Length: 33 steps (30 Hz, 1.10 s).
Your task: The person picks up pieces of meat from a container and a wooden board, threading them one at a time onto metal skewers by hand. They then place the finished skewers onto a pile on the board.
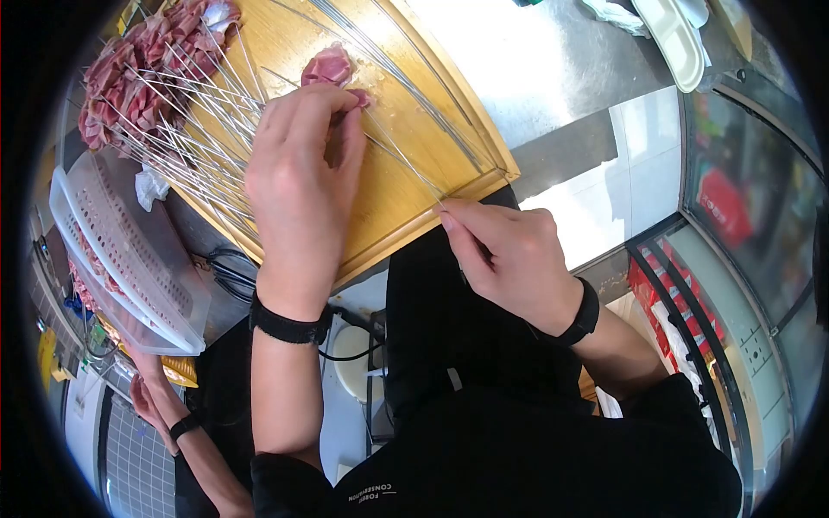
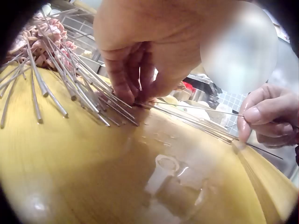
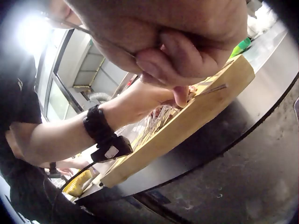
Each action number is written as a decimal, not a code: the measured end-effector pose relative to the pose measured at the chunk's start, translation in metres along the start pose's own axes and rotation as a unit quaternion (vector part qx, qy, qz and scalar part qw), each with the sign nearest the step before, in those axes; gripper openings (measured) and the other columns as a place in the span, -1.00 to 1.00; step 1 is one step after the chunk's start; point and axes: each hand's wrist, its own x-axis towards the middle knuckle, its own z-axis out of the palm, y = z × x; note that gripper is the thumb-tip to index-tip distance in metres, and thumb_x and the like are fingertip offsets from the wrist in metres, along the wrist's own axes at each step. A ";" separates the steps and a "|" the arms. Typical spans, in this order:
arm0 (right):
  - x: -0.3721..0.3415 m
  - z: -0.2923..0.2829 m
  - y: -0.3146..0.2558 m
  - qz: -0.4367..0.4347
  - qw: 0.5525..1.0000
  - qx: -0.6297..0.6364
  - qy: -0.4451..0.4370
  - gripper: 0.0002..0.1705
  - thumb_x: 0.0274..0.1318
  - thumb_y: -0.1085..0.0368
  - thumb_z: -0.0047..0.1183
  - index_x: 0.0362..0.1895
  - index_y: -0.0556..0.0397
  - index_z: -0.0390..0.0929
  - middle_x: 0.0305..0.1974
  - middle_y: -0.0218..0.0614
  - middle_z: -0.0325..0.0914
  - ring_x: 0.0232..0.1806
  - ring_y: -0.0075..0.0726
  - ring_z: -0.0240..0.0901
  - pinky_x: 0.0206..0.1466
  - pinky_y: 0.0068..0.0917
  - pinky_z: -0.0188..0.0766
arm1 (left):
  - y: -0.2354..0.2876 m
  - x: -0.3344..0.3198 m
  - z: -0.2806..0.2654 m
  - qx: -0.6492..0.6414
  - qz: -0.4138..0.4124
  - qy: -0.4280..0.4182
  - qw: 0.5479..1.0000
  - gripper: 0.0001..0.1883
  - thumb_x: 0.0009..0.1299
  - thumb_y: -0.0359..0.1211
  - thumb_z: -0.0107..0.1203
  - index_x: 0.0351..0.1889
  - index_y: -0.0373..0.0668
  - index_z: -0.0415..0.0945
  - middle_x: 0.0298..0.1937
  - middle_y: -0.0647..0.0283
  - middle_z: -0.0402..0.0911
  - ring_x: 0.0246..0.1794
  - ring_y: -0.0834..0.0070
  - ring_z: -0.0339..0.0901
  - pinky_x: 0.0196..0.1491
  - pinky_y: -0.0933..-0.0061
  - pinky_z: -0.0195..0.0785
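My right hand [image 1: 514, 255] pinches the end of a thin metal skewer [image 2: 201, 108] between thumb and forefinger, at the front edge of the wooden board [image 1: 389, 224]. The skewer runs toward my left hand [image 1: 302, 168], which is bent down over the board. Its fingers and thumb pinch a small piece of raw meat [image 1: 360, 97] at the skewer's far end; the fingertips are partly hidden in the head view. Just beyond them lies another pink piece of meat [image 1: 328, 66]. Left of that hand, many loaded skewers fan out, their meat heaped in a pile [image 1: 142, 82].
More bare skewers [image 1: 389, 56] lie along the board's right side. A white perforated basket [image 1: 121, 233] stands at the left, near another person's arm [image 1: 194, 440]. A pale tray [image 1: 673, 43] sits on the metal counter [image 1: 535, 69] at the back right.
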 end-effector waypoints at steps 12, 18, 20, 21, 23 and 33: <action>0.021 0.011 -0.008 -0.017 0.997 -0.079 0.011 -0.90 0.27 0.38 0.16 -0.31 0.11 0.53 -0.59 -0.24 0.55 -0.59 -0.19 0.58 -0.52 -0.40 0.48 | 0.010 0.000 -0.009 -0.017 -0.035 -0.012 0.999 -0.84 0.28 -0.61 0.28 -0.21 -0.25 0.61 -0.26 0.16 0.63 -0.22 0.25 0.61 -0.16 0.30 0.50; 0.012 0.011 -0.004 -0.012 0.998 -0.061 0.011 -0.93 0.28 0.40 0.15 -0.29 0.11 0.55 -0.57 -0.22 0.56 -0.59 -0.18 0.58 -0.53 -0.40 0.47 | 0.002 0.014 -0.003 -0.008 -0.045 0.050 0.998 -0.88 0.36 -0.52 0.33 -0.16 -0.27 0.67 -0.24 0.20 0.64 -0.40 0.49 0.62 -0.30 0.51 0.49; 0.008 0.012 -0.005 -0.010 0.998 -0.061 0.015 -0.94 0.28 0.40 0.16 -0.27 0.12 0.56 -0.57 -0.21 0.57 -0.59 -0.17 0.58 -0.52 -0.40 0.47 | 0.000 0.016 0.004 0.034 -0.035 0.040 0.998 -0.87 0.35 -0.50 0.35 -0.18 -0.29 0.67 -0.25 0.19 0.63 -0.38 0.47 0.64 -0.29 0.49 0.51; 0.007 0.011 -0.005 -0.004 0.998 -0.060 0.022 -0.95 0.27 0.41 0.16 -0.25 0.13 0.57 -0.56 -0.20 0.58 -0.59 -0.17 0.58 -0.52 -0.40 0.47 | -0.001 0.017 0.005 0.033 -0.036 0.042 0.998 -0.87 0.35 -0.50 0.35 -0.18 -0.29 0.67 -0.25 0.19 0.63 -0.38 0.47 0.64 -0.29 0.49 0.51; 0.003 0.010 -0.005 0.005 0.998 -0.053 0.024 -0.95 0.27 0.41 0.16 -0.24 0.13 0.58 -0.55 -0.19 0.59 -0.59 -0.17 0.58 -0.52 -0.39 0.48 | -0.003 0.017 0.006 0.041 -0.027 0.036 0.998 -0.87 0.35 -0.50 0.34 -0.18 -0.29 0.67 -0.24 0.19 0.64 -0.36 0.45 0.65 -0.29 0.48 0.52; 0.010 0.005 0.002 -0.022 0.998 -0.058 0.010 -0.95 0.27 0.40 0.17 -0.23 0.11 0.58 -0.53 -0.20 0.59 -0.57 -0.16 0.59 -0.49 -0.38 0.50 | -0.006 0.015 -0.005 0.046 0.003 -0.004 0.999 -0.86 0.34 -0.53 0.33 -0.16 -0.24 0.67 -0.17 0.21 0.68 -0.38 0.43 0.63 -0.31 0.50 0.49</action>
